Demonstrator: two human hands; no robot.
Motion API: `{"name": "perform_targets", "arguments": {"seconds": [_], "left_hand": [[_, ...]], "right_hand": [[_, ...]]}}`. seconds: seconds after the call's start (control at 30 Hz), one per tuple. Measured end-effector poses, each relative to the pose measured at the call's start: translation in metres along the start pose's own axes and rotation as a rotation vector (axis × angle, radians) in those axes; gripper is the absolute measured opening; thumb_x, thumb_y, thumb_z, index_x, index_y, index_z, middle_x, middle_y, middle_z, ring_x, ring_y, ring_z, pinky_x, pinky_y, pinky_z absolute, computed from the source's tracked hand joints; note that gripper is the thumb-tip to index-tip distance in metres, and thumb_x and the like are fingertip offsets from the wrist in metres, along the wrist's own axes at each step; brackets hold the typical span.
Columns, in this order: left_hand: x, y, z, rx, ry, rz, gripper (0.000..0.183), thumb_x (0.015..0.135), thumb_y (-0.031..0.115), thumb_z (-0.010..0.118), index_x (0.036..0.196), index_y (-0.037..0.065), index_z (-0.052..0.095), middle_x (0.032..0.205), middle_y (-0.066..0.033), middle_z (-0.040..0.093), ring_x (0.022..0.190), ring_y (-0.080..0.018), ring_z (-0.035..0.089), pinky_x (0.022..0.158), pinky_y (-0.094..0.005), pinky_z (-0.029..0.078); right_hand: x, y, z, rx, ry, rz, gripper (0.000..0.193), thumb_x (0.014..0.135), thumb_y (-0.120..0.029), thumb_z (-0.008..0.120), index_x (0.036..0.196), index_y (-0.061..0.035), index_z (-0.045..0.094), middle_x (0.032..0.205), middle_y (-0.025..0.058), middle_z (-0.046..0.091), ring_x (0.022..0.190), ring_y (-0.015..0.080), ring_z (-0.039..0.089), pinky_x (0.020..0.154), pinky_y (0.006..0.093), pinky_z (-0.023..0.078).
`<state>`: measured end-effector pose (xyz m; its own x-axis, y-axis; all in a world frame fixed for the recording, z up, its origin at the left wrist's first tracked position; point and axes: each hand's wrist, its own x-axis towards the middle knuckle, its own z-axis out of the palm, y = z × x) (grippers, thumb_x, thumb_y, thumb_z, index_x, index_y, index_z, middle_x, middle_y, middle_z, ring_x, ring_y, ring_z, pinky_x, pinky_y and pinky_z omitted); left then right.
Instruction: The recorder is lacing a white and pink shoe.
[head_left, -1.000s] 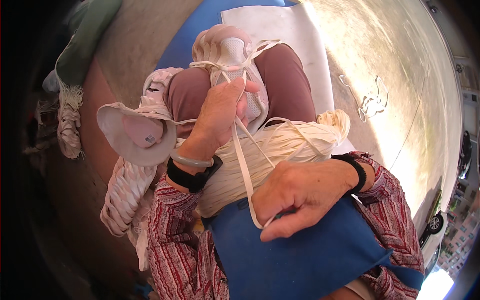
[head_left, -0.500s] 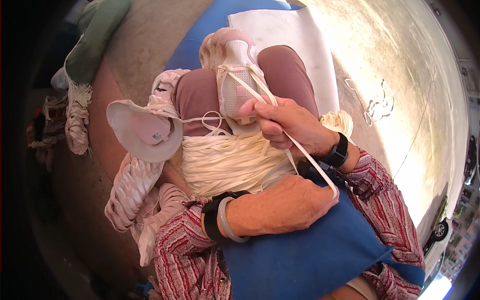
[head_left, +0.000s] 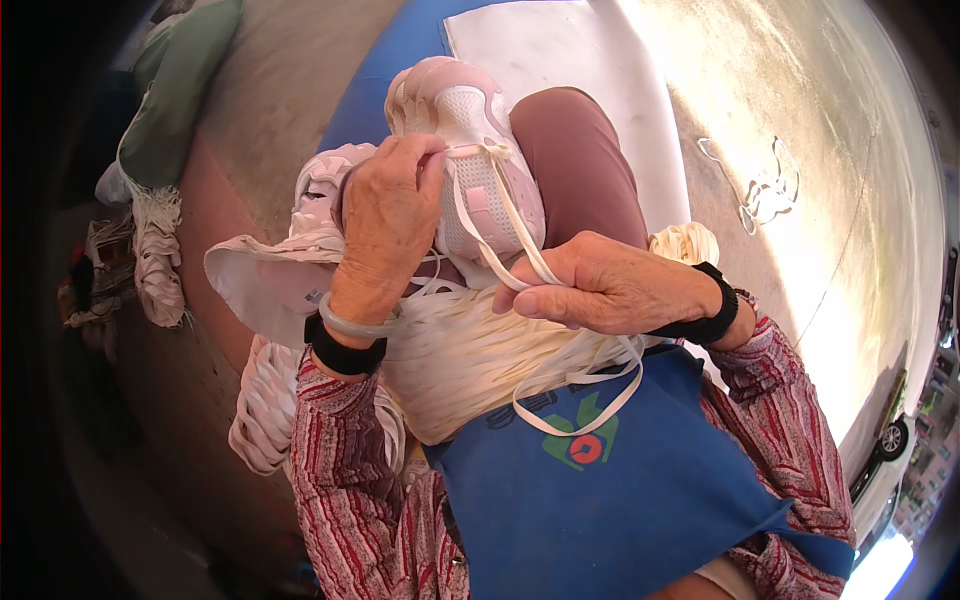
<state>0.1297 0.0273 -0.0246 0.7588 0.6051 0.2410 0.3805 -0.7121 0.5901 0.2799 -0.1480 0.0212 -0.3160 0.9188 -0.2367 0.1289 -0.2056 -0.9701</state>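
Fingers: right hand (head_left: 610, 290) pinches the flat white lace (head_left: 500, 205) (loop trailing over the blue apron (head_left: 620, 500)).
Bundle: loose laces (head_left: 470, 345) on the lap.
Shoe: pink sneaker (head_left: 470, 170) on the knee, left hand (head_left: 390, 215) gripping its side; keep the lace flat and taut.
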Motion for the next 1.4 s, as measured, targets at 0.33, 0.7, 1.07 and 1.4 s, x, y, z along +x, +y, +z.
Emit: {"name": "perform_targets", "arguments": {"seconds": [0.33,0.7,1.07,1.4], "left_hand": [[0.006,-0.021,0.003,-0.171,-0.095,-0.196,0.013,0.093,0.010,0.053,0.095,-0.001,0.061,0.074,-0.0131,0.061,0.060,-0.0258,0.062,0.059,-0.0348,0.050],[0.004,-0.011,-0.005,-0.621,-0.268,-0.554,0.014,0.096,0.009,0.046,0.098,0.001,0.058,0.064,-0.0005,0.053,0.046,-0.0064,0.047,0.038,-0.0225,0.039],[-0.014,0.031,-0.027,-1.160,-0.564,-0.893,0.034,0.101,0.031,0.054,0.109,-0.002,0.059,0.083,-0.0091,0.066,0.073,-0.0169,0.067,0.065,-0.0275,0.057],[-0.051,0.017,-0.012,-1.149,-0.468,-0.755,0.020,0.098,0.021,0.060,0.098,0.001,0.060,0.072,0.0004,0.058,0.057,-0.0069,0.056,0.056,-0.0228,0.054]], "right_hand": [[0.006,0.012,-0.003,-0.057,0.067,-0.079,0.036,0.104,-0.033,0.049,0.114,-0.0029,0.066,0.065,0.0075,0.056,0.057,0.0155,0.052,0.056,0.0317,0.043],[-0.016,-0.010,-0.027,0.315,-0.363,-0.151,0.035,0.103,-0.029,0.052,0.103,0.0021,0.068,0.082,0.0061,0.068,0.072,0.0135,0.060,0.066,0.0278,0.049],[0.023,-0.010,0.030,-0.276,-0.154,-0.258,0.038,0.100,-0.026,0.051,0.078,0.0051,0.053,0.060,0.0189,0.049,0.057,0.0371,0.051,0.054,0.0430,0.043],[0.003,0.006,-0.014,-0.475,0.292,-0.063,0.030,0.089,-0.021,0.062,0.099,0.0063,0.058,0.085,0.0214,0.062,0.076,0.0374,0.062,0.070,0.0435,0.049]]}}
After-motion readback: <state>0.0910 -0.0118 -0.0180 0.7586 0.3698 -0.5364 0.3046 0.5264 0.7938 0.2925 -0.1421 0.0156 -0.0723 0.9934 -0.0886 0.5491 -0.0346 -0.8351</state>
